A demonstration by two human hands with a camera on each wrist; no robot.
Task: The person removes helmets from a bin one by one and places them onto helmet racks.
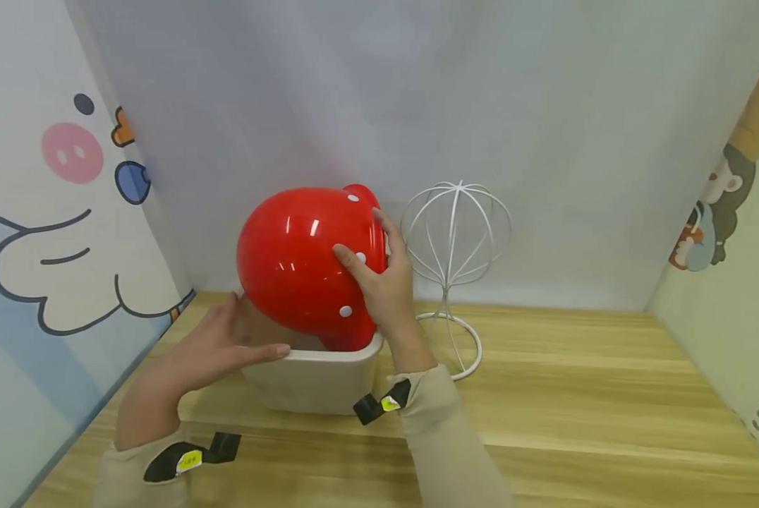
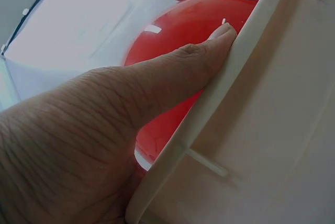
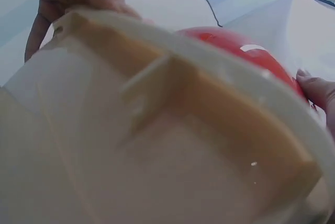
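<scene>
In the cream bin [image 1: 316, 381] on the bench [image 1: 576, 395], a red helmet [image 1: 303, 261] sits tilted, its lower edge inside the rim. The right hand [image 1: 386, 282] grips the helmet's brim side, fingers curled over it. The left hand [image 1: 227, 346] lies flat and straight-fingered on the bin's rim, steadying it. Just right stands a wire stand [image 1: 456, 240]. Judging by this, the helmet is at the bin's mouth; moving it needs the bin held still.

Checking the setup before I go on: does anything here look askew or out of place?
The red helmet is tilted, its lower edge dipping into the cream bin rather than sitting level. The right hand grips its rim and the left hand steadies the bin. The white wire stand beside it stands bare. Nothing looks spilled or damaged.
</scene>
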